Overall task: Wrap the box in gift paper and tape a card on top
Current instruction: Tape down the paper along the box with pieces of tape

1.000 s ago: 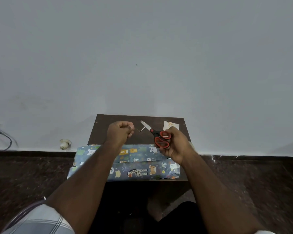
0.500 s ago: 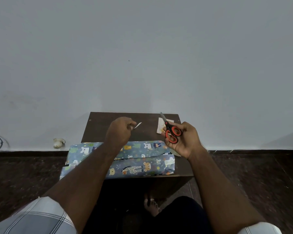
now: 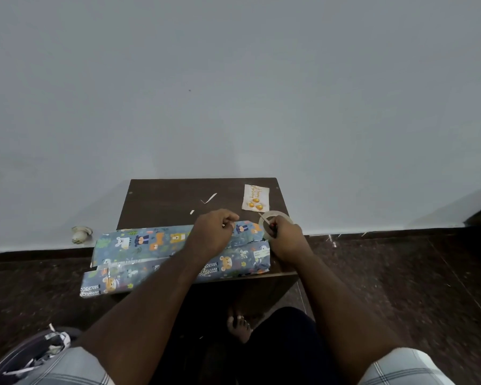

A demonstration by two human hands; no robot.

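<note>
My left forearm hides the middle of the wrapped box (image 3: pixel 139 245). My right grip (image 3: pixel 285 240) covers most of the scissors, and whatever my left grip (image 3: pixel 213 234) pinches is too small to tell.

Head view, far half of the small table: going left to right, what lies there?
Small paper scrap → longer paper sliver → left hand over the wrapped box → birthday card → tape roll, gripped by the right hand.
</note>
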